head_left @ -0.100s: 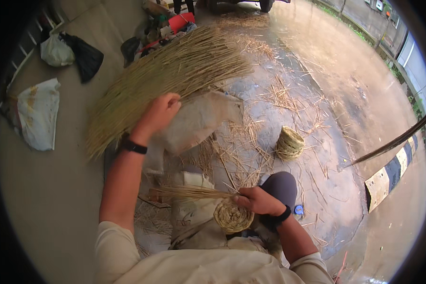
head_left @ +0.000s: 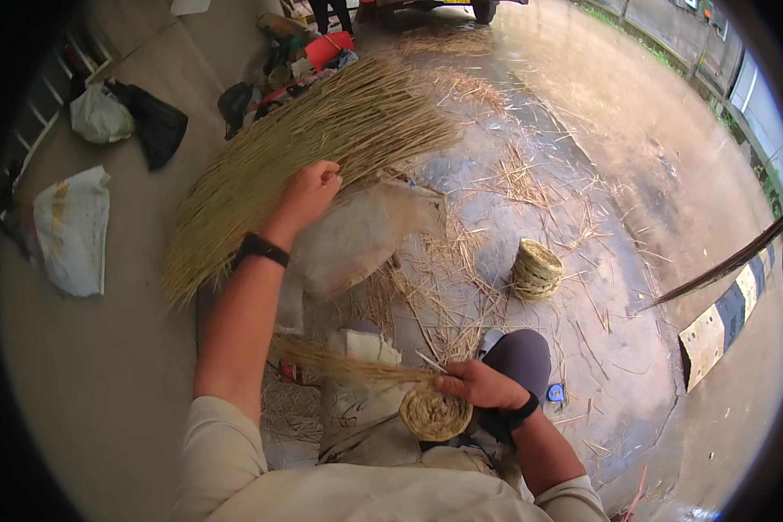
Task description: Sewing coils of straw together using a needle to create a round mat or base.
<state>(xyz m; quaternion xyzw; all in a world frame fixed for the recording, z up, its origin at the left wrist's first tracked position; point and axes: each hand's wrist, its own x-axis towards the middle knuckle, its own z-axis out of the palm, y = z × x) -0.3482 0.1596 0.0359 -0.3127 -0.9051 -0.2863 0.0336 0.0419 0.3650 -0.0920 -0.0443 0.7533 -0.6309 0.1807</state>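
Note:
My left hand [head_left: 311, 191] is reached out over a long pile of dry straw [head_left: 261, 165], its fingers curled near the stalks; what they hold, if anything, is too small to make out. My right hand [head_left: 483, 387] grips a thin straw bundle [head_left: 357, 365] and the top of a round coiled straw piece [head_left: 429, 418] low over my lap. A finished-looking small woven straw basket [head_left: 533, 270] stands on the ground to the right, beyond my knee.
Sacks [head_left: 74, 230] and bags [head_left: 148, 122] lie at left. Red and mixed items [head_left: 326, 52] sit behind the pile, near a person's legs and vehicle wheel. A blue object [head_left: 555, 391] lies beside my knee. A striped barrier [head_left: 722, 322] and dark leaning stalks [head_left: 722, 257] are at right.
My left hand has moved slightly up and to the right over the straw pile. The view has shifted a little; my right hand still holds the straw and coiled piece.

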